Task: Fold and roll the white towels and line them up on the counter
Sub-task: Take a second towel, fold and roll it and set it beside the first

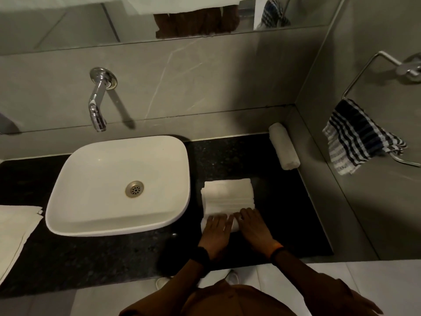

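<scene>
From the head camera, you are leaning over a dark counter (284, 213) with both hands on a folded white towel (227, 197) lying just right of the white sink (68, 201). Your left hand (215, 233) is pressing palm down on the rolled near end of that towel, fingers spread and nearly flat rather than curled around it. Your right hand (254, 226) is resting beside it in the same way, fingers extended over the roll. The hands are covering most of the roll, so how tightly it is wound is hard to make out. The far part of the towel is lying flat and unrolled.

A finished rolled towel (283, 145) is sitting at the far right of the counter, against the side wall. More white cloth (16, 226) is lying at the left edge, cut off by the frame. A checked cloth (357, 137) is hanging from a metal ring (376, 58) on the right wall, and a chrome tap (98, 103) is sticking out above the sink. The light is dim, and your wristbands are showing only as dark shapes.
</scene>
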